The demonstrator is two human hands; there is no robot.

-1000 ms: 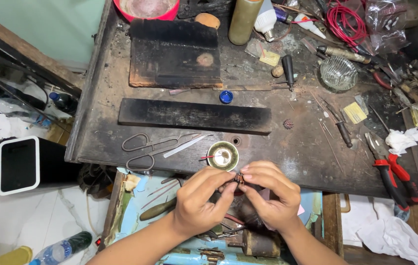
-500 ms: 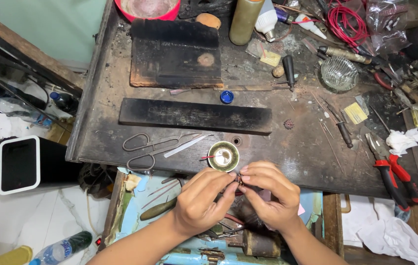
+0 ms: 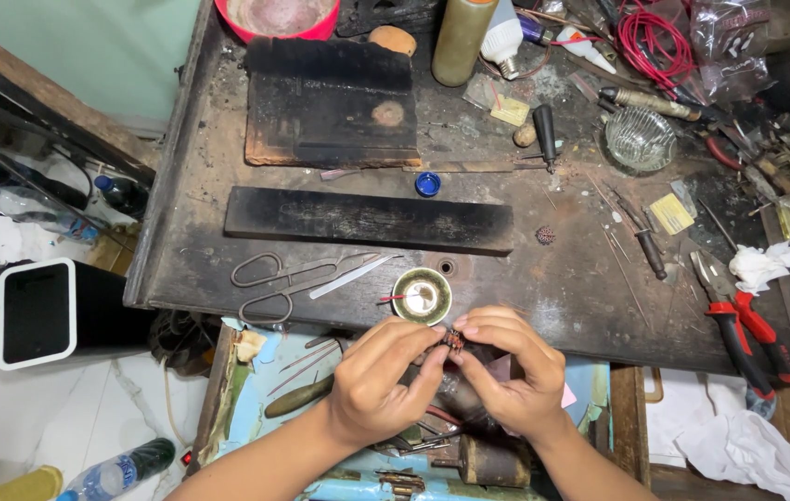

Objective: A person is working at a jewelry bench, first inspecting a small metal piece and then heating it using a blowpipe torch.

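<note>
My left hand and my right hand meet fingertip to fingertip just below the front edge of a dark, worn workbench. Between them they pinch a tiny brown, beaded-looking piece. Both hands' thumbs and forefingers close on it. Just above the fingers a small round brass dish with a pale centre and a thin red wire sits on the bench. Under the hands a dark wooden peg or block is partly hidden.
Large scissors and a metal blade lie left of the dish. A long black slab and a charred block lie farther back. Red-handled pliers, a glass dish and small tools crowd the right. An open blue drawer sits below.
The hands stay in nearly the same place; the fingers shift slightly around the tiny piece. Nothing else on the bench has moved.
</note>
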